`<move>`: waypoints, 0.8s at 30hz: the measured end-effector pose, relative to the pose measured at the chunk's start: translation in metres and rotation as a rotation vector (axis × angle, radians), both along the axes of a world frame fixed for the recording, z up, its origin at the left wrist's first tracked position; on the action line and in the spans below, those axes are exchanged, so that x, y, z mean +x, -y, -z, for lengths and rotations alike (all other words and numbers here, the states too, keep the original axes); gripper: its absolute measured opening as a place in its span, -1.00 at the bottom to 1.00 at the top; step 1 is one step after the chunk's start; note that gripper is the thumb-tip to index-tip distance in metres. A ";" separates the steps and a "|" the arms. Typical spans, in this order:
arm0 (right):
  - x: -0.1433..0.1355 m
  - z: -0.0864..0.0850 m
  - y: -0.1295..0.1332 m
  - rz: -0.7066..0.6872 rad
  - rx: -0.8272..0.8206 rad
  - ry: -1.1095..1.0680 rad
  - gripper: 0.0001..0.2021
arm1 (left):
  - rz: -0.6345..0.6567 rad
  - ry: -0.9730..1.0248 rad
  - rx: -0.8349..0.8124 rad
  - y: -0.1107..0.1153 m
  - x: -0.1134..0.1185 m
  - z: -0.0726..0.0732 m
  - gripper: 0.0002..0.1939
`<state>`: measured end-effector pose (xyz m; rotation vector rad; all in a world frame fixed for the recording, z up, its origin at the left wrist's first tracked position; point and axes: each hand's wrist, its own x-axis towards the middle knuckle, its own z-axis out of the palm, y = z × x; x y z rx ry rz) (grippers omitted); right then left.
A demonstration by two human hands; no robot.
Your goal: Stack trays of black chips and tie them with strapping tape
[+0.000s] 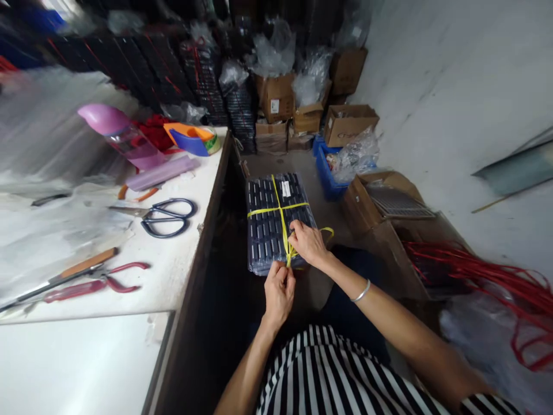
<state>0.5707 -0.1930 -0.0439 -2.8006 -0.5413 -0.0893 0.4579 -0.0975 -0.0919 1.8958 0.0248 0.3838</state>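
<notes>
A stack of black trays [263,233] wrapped in clear plastic stands low in the middle, with a white label [286,189] on top. Yellow strap [280,222] crosses over the stack both ways. At the near edge, my left hand [280,288] is closed on the strap, its fingers pinched together. My right hand [307,242] lies over the stack's near right part, its fingers curled round the strap beside the crossing strand. A loose yellow loop sticks out to the right of my right hand.
On the left, a white table [190,178] holds scissors [168,218], red-handled pliers [106,282] and a pink bottle [125,135]. Cardboard boxes [276,98] and a blue crate [330,176] stand beyond the stack. Red straps [479,268] lie at the right, near the wall.
</notes>
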 end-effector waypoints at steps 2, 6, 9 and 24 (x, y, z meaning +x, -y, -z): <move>-0.004 -0.009 0.006 -0.034 0.040 0.014 -0.83 | -0.028 -0.002 -0.033 -0.008 -0.002 -0.002 -0.67; -0.031 -0.023 0.023 -0.131 0.131 0.039 -0.84 | -0.216 -0.011 -0.153 -0.025 -0.016 -0.002 -0.82; -0.062 -0.020 0.030 -0.163 0.371 -0.061 -0.86 | -0.293 -0.130 -0.344 -0.023 -0.031 -0.004 -0.76; -0.108 0.017 0.026 -0.057 0.954 -0.582 -0.69 | 0.045 -0.609 -1.325 0.019 0.019 -0.035 -0.86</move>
